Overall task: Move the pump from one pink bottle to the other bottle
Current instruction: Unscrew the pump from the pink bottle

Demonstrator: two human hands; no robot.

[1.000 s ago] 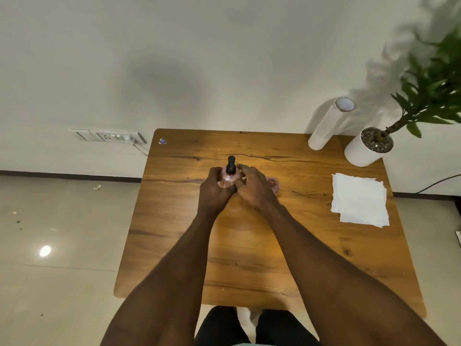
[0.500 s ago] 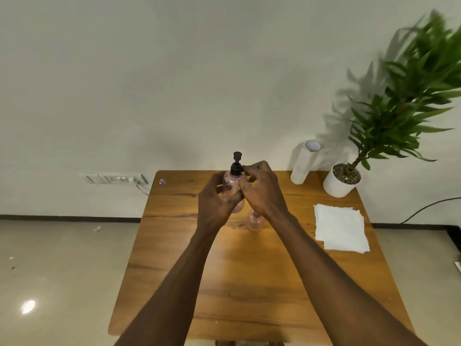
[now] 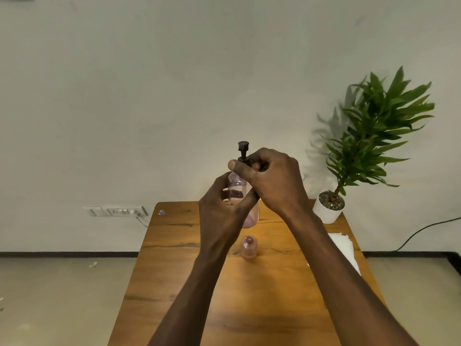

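Note:
A clear pink bottle [image 3: 238,187] with a dark label band is held up above the wooden table [image 3: 174,236]. My left hand [image 3: 219,216] wraps around its body. A black pump [image 3: 243,151] stands in its neck, and my right hand [image 3: 272,181] grips the pump's collar with thumb and fingers. The second pink bottle [image 3: 248,248], smaller in view and with an open neck, stands on the table just below my hands.
A potted green plant [image 3: 369,136] in a white pot [image 3: 326,212] stands at the table's back right corner. White paper sheets [image 3: 345,248] lie near the right edge. A wall socket strip [image 3: 114,211] is to the left, a cable at right.
Both hands have lifted the pumped bottle off the table and higher in view. The camera has tilted up. The second bottle stays on the table.

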